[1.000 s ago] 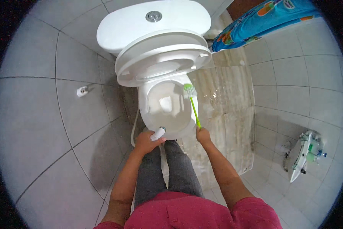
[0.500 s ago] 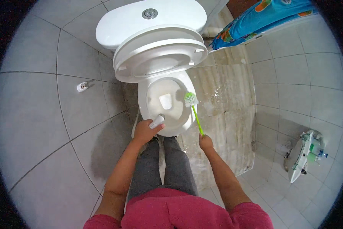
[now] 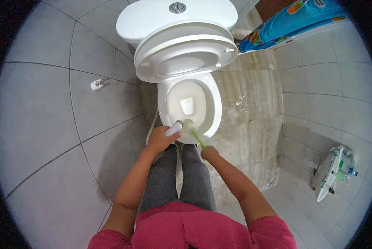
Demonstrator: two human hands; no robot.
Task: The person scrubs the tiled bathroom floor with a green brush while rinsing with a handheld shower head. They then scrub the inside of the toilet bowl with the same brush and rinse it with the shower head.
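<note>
A white toilet bowl stands before me, its seat and lid raised against the tank. My left hand is closed round a white bidet sprayer, whose round head hangs over the bowl's front left rim. In my right hand is the handle of a green toilet brush. The brush's pale bristle head, smeared by motion, is at the front of the bowl close beside the sprayer head. Whether the bristles touch the bowl I cannot tell.
Left, a grey tiled wall carries a small white holder. A pale hose runs beside the bowl. The brown tiled floor looks wet at right. A blue patterned cloth hangs at the far right; a corner shelf with bottles is on the right wall.
My right hand has brought the brush from the bowl's right rim leftward and nearer me, beside the sprayer. The left hand keeps its grip on the sprayer. The whole view has shifted slightly.
</note>
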